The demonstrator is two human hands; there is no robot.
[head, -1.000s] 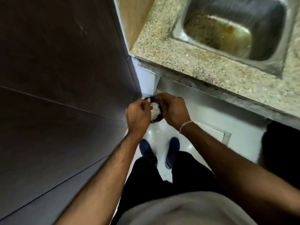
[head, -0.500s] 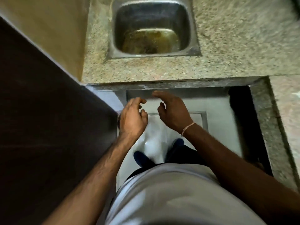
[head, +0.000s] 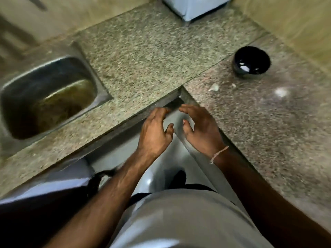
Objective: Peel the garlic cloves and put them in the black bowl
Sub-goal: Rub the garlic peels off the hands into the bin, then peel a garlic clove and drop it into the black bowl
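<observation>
Black bowl (head: 251, 61) sits well beyond our right hand (head: 201, 128); it and our left hand (head: 155, 131) hang loose-fingered, holding nothing.

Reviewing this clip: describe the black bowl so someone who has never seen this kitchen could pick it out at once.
Start at the steel sink on the left, then follow the speckled granite counter round its inner corner to the right-hand run. The black bowl stands there near the wall, beyond both empty hands, with small pale scraps lying on the stone just in front. It is the only round, dark, glossy vessel on the counter, with pale bits inside.
</observation>
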